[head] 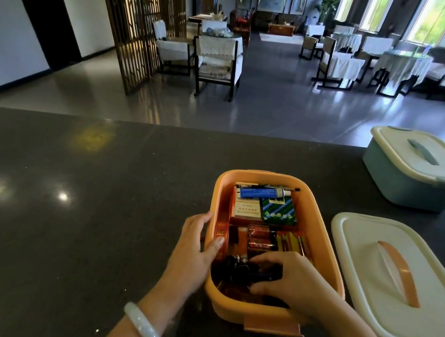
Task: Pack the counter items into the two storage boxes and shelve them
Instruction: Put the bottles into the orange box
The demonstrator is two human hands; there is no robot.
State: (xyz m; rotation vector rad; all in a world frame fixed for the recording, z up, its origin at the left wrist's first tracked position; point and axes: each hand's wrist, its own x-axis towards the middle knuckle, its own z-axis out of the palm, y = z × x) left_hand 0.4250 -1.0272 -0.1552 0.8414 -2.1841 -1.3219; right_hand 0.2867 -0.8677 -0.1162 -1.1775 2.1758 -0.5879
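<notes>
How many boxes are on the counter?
2. The orange box is in the middle, open, with both hands on it. The blue box is far right, lid on. More could be out of view.

An open orange box (268, 309) sits at 6 o'clock on the bench (71, 205), packed with a blue tube (261, 193), cartons, batteries (260, 238) and dark items. Its white lid (397, 287) lies flat at 4 o'clock. A lidded blue box (409, 185) stands at 2 o'clock.
</notes>
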